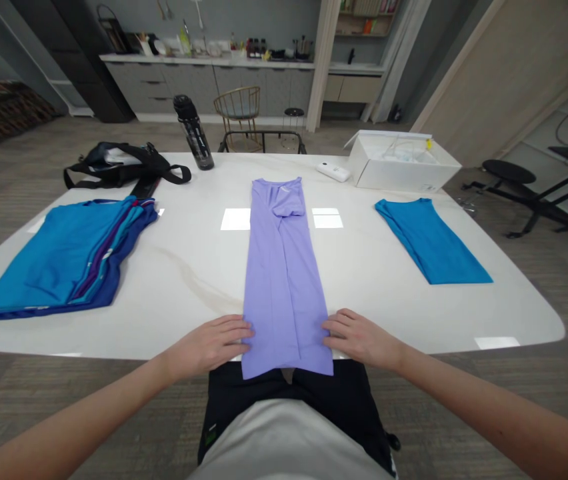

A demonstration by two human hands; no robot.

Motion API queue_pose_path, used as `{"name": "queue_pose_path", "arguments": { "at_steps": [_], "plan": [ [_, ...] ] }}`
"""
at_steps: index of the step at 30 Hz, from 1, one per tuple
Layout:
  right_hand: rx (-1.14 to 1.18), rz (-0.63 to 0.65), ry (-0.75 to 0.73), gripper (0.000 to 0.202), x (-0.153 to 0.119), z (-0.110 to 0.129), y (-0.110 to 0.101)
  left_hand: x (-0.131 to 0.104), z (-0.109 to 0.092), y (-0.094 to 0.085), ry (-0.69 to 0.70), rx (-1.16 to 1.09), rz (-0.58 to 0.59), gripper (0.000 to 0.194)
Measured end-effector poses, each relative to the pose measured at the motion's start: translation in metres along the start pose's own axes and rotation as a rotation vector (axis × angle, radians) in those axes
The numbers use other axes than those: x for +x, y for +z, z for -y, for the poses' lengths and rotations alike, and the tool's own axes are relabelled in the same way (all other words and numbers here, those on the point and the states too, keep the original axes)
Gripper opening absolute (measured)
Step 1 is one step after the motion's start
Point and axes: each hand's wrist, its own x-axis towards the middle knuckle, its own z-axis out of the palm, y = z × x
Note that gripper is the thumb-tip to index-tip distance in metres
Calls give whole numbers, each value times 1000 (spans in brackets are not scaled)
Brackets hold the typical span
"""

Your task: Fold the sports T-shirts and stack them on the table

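A lavender shirt (269, 280) lies lengthwise in front of me, its sides folded in and a sleeve doubled back near the far end. Its near hem hangs past the table's front edge. My left hand (213, 341) rests at the shirt's left side, fingertips touching the fabric edge. On the opposite side, my right hand (359, 337) touches the right edge with its fingers apart. Both hands look open, palms down. A folded blue garment (434, 240) lies to the right. To the left sits a stack of folded garments (59, 253) in blue, purple and navy.
On the white table (199, 267) a black bag (124, 163) and a dark bottle (194, 133) stand at the back left. A small white device (333, 172) and an open white box (404, 163) are at the back right. A chair (239, 107) stands beyond.
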Motion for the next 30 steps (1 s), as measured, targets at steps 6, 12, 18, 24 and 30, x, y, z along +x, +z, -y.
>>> {"name": "queue_pose_path", "arguments": {
  "at_steps": [6, 12, 18, 24, 30],
  "plan": [
    [392, -265, 423, 24, 19, 4, 9, 33, -5, -2, -498, -499, -243, 24],
    [690, -382, 714, 22, 57, -15, 7, 86, 20, 4, -867, -995, -640, 24],
    [1069, -375, 886, 30, 78, -45, -1, 100, 41, 0, -932, -1516, -661, 15],
    [1268, -64, 952, 62, 92, -71, -25, 105, 47, -19, -918, -1525, -316, 41],
    [1118, -33, 850, 36, 100, -79, -22, 119, 52, -17, -876, -1338, -411, 52]
  ]
}}
